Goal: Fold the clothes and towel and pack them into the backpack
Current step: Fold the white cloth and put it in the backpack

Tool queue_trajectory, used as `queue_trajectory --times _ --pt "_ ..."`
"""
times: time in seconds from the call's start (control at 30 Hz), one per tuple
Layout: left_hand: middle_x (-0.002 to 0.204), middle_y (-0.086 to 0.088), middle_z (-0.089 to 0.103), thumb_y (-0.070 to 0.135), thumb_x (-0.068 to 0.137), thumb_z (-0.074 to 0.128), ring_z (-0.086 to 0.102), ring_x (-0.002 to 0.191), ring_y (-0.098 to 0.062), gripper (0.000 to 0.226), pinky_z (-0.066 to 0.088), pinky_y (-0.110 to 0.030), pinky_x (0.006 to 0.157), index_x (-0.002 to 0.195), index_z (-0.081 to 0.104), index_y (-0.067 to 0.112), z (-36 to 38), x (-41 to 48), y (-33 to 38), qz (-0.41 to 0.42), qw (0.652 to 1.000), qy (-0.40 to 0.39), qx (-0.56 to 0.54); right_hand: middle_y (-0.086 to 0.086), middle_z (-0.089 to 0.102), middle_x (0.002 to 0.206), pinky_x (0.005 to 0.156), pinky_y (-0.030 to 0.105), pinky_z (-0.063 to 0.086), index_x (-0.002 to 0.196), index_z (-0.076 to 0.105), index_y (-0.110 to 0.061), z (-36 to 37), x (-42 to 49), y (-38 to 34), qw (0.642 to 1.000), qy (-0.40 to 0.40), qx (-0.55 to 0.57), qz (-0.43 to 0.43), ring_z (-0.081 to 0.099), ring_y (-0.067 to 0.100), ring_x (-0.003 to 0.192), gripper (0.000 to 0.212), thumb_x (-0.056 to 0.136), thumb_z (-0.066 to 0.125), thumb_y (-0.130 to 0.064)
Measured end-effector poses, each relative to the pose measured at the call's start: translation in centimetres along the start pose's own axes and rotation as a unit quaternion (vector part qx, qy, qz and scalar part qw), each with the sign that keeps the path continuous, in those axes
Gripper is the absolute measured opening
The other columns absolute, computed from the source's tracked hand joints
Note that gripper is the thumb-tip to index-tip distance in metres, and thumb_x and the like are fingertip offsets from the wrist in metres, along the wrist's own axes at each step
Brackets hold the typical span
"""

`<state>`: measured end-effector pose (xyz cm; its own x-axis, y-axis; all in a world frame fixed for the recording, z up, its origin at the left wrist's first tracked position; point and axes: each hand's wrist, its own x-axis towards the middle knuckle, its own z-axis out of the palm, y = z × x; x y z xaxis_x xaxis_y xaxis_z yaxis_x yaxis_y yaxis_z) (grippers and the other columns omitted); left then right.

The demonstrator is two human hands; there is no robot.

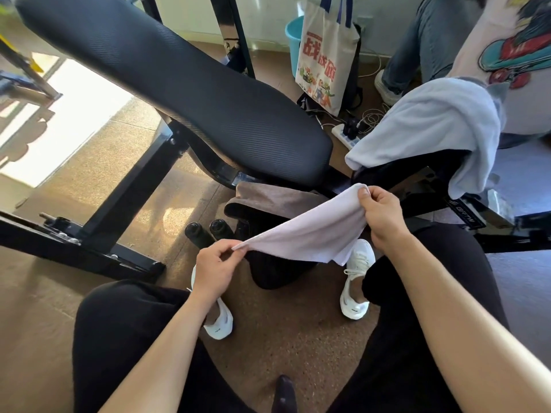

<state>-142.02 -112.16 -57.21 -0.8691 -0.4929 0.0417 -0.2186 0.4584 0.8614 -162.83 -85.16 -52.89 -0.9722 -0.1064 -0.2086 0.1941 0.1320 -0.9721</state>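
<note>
A small white towel [310, 231] hangs stretched between my two hands above the floor. My left hand [214, 266] pinches its lower left corner. My right hand [381, 213] pinches the upper right corner. Under the towel a black backpack [274, 269] stands on the floor between my feet, with a brown-grey garment [268, 198] lying across its top. A light blue garment [426, 126] is draped over the bench seat at the right.
A black padded workout bench [179, 93] slants across the upper left, its steel frame [125, 198] reaching the floor. Two black bottle tops [208, 231] stand beside the backpack. A printed tote bag [325, 52], a power strip [346, 135] and another person's legs [417, 46] lie beyond.
</note>
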Motion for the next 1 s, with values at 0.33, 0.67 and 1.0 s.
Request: queue_trajectory --times 0.33,0.67,1.0 --pt "0.118 0.016 0.063 0.035 0.09 0.071 0.05 0.112 -0.007 0.007 0.048 -0.035 0.096 0.085 0.07 0.04 3.1 -1.4 0.6 0.012 0.941 -0.22 0.258 -0.004 0.067 0.08 0.081 0.034 0.041 0.082 0.073 -0.021 0.9 -3.9 -4.9 0.958 -0.279 -0.006 -0.066 0.058 0.013 0.083 0.019 0.095 0.059 -0.02" --pt "0.166 0.008 0.022 0.036 0.094 0.069 0.01 0.152 -0.025 0.013 0.028 -0.054 0.117 0.103 0.077 0.032 5.8 -2.6 3.3 0.072 0.902 -0.303 0.298 -0.002 0.048 0.059 0.056 0.021 0.036 0.06 0.058 -0.012 0.6 -5.7 -8.4 0.933 -0.354 0.03 -0.05 0.043 0.01 0.057 0.022 0.072 0.041 -0.003" --pt "0.099 0.01 0.074 0.029 0.097 0.063 0.07 0.088 -0.007 0.017 0.045 -0.012 0.074 0.108 0.076 0.027 5.8 -2.2 2.5 0.061 0.944 -0.228 0.229 0.006 0.05 0.065 0.059 0.024 0.039 0.064 0.062 -0.012 0.9 -5.5 -8.8 0.958 -0.28 0.035 -0.053 0.047 0.014 0.062 0.02 0.075 0.046 -0.008"
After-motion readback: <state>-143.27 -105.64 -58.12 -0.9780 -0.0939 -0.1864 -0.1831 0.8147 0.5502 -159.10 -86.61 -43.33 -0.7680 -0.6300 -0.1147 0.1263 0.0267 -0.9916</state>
